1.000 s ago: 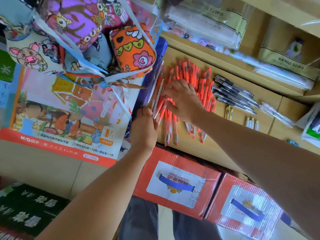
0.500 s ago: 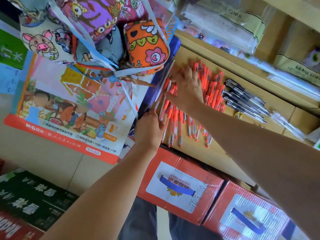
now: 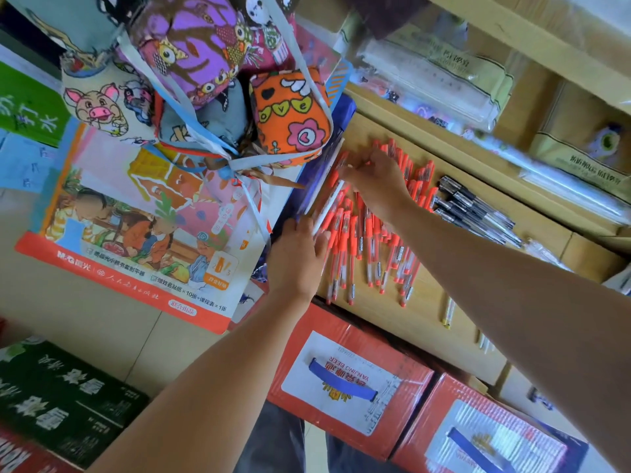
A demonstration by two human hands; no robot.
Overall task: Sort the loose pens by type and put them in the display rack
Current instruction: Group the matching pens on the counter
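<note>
A spread of red-capped pens [image 3: 370, 244] lies on the wooden shelf [image 3: 426, 312]. My right hand [image 3: 379, 182] reaches over their upper ends, its fingers curled and pinching at red pens near the shelf's left edge. My left hand [image 3: 297, 257] sits at the lower left of the pile, and its fingertips grip the lower end of a white pen [image 3: 329, 203] that slants up toward the right hand. A bundle of black pens [image 3: 474, 209] lies to the right of the red ones.
Patterned fabric pouches [image 3: 290, 114] tied with ribbon hang at the shelf's left, above a picture poster [image 3: 136, 233]. Red beer cartons [image 3: 348, 380] stand below the shelf front. A few loose pens [image 3: 449, 312] lie on the right. Packaged goods [image 3: 433, 73] fill the back shelf.
My right hand has gone from lying flat on the red pens to curling its fingers at their upper ends. The left hand has moved up onto the white pen. The camera has shifted.
</note>
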